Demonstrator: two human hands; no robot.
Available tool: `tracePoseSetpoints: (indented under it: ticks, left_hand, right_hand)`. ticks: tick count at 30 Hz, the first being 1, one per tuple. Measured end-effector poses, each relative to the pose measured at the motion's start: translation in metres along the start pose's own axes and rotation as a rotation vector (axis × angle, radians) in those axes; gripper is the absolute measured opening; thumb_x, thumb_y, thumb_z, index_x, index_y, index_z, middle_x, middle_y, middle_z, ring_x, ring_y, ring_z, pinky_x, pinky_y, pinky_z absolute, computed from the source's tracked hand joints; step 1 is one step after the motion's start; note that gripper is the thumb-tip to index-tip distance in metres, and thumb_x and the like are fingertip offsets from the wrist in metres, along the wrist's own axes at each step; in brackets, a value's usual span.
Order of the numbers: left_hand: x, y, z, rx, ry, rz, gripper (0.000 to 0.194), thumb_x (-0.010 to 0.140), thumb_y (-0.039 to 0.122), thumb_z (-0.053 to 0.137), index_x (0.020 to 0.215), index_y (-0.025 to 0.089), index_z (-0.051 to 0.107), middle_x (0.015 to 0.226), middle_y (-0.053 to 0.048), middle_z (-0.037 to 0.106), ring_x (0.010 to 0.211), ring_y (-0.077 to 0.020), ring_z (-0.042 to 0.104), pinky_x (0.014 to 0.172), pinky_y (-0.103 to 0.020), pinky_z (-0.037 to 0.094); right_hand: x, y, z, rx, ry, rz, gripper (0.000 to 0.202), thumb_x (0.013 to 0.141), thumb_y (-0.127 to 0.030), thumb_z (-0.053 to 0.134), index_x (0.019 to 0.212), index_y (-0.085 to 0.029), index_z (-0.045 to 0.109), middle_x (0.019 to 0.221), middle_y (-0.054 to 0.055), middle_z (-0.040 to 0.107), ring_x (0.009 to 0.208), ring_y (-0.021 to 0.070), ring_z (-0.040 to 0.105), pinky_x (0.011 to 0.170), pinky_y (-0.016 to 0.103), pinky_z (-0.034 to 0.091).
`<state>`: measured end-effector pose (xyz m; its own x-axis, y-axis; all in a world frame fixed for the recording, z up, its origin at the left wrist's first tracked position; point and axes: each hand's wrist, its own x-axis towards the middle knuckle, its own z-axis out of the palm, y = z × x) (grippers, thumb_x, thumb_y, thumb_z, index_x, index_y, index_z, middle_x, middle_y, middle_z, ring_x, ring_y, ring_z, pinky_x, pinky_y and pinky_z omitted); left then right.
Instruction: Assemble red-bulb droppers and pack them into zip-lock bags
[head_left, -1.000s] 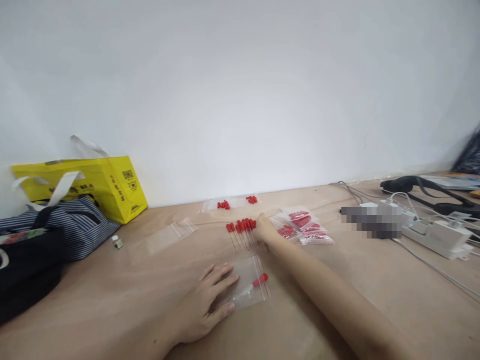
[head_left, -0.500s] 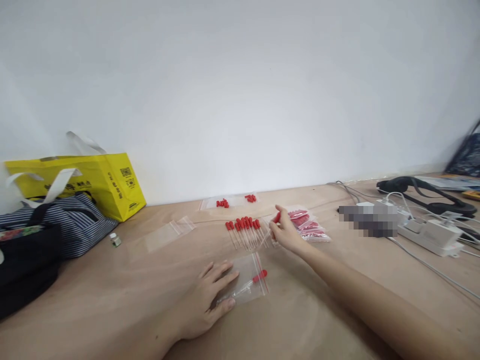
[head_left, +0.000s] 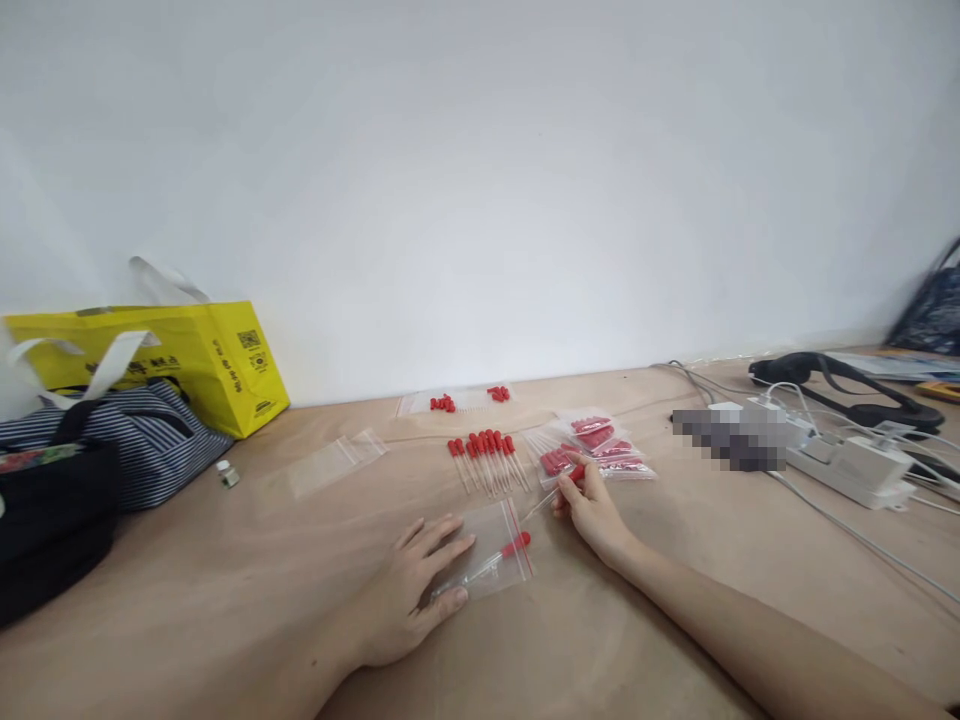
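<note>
My left hand [head_left: 420,585] lies open with its fingers spread on a clear zip bag [head_left: 491,525], flat on the table. In that bag is a glass dropper with a red rubber bulb [head_left: 516,544], its bulb at the bag's mouth. Between the fingertips of my right hand [head_left: 589,505] is another dropper [head_left: 576,474], held by its red bulb. The thin glass tube points down and left toward the bag's mouth. Beyond the bag lies a row of red-bulbed droppers [head_left: 487,455]. Just past my right hand are zip bags full of red bulbs [head_left: 592,432].
Loose red bulbs [head_left: 442,404] lie on a clear bag by the wall. An empty zip bag [head_left: 337,465] and a small bottle [head_left: 227,474] are at left, near a yellow bag [head_left: 255,370] and a striped bag [head_left: 176,440]. A power strip [head_left: 851,480] and headphones [head_left: 847,385] occupy the right.
My right hand has come down and toward me from the dropper row, carrying a dropper to beside the zip bag's mouth. My left hand stays on the bag.
</note>
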<state>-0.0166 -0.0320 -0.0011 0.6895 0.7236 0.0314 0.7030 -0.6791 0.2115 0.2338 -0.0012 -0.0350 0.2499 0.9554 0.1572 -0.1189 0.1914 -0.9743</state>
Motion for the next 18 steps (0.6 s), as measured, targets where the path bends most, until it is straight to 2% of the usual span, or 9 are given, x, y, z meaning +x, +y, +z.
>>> tracePoseSetpoints:
  ticks: [4, 7, 10, 12, 18]
  left_hand:
    - [0.0, 0.005, -0.004, -0.002, -0.018, -0.017, 0.045, 0.085, 0.042, 0.037, 0.128, 0.028, 0.034, 0.136, -0.005, 0.032, 0.124, -0.0246, 0.027, 0.101, -0.051, 0.02]
    - [0.0, 0.005, -0.004, -0.008, 0.005, -0.01, 0.045, 0.085, 0.042, 0.038, 0.128, 0.028, 0.033, 0.136, -0.005, 0.033, 0.124, -0.0241, 0.028, 0.101, -0.05, 0.02]
    - [0.0, 0.004, -0.002, -0.022, 0.023, 0.002, 0.047, 0.085, 0.041, 0.039, 0.129, 0.027, 0.031, 0.136, -0.005, 0.033, 0.123, -0.0237, 0.028, 0.101, -0.049, 0.019]
    - [0.0, 0.004, -0.002, -0.027, 0.016, -0.002, 0.047, 0.085, 0.041, 0.039, 0.13, 0.027, 0.03, 0.136, -0.005, 0.032, 0.124, -0.0231, 0.028, 0.102, -0.049, 0.018]
    - [-0.001, 0.007, -0.004, -0.035, -0.012, -0.024, 0.047, 0.085, 0.039, 0.039, 0.129, 0.025, 0.032, 0.136, -0.005, 0.031, 0.125, -0.0232, 0.026, 0.102, -0.05, 0.017]
  right_hand:
    - [-0.005, -0.002, 0.004, 0.091, -0.063, 0.038, 0.05, 0.069, -0.042, 0.052, 0.109, -0.02, 0.032, 0.059, -0.006, 0.047, 0.05, 0.0122, 0.048, 0.05, 0.027, 0.042]
    - [-0.011, -0.004, 0.006, 0.123, -0.211, 0.101, 0.048, 0.069, -0.045, 0.052, 0.106, -0.018, 0.039, 0.062, -0.004, 0.049, 0.056, 0.0125, 0.051, 0.058, 0.028, 0.043]
    - [-0.014, -0.002, 0.008, 0.005, -0.359, 0.091, 0.044, 0.07, -0.044, 0.054, 0.103, -0.017, 0.044, 0.063, -0.004, 0.05, 0.057, 0.0114, 0.051, 0.058, 0.026, 0.042]
    - [-0.015, 0.001, 0.008, -0.064, -0.411, 0.04, 0.039, 0.071, -0.042, 0.055, 0.101, -0.018, 0.044, 0.065, -0.004, 0.052, 0.055, 0.01, 0.049, 0.055, 0.024, 0.04]
    - [-0.015, 0.0, 0.008, -0.367, -0.524, -0.09, 0.016, 0.072, -0.033, 0.056, 0.072, -0.016, 0.057, 0.061, -0.002, 0.055, 0.054, 0.0088, 0.045, 0.052, 0.021, 0.035]
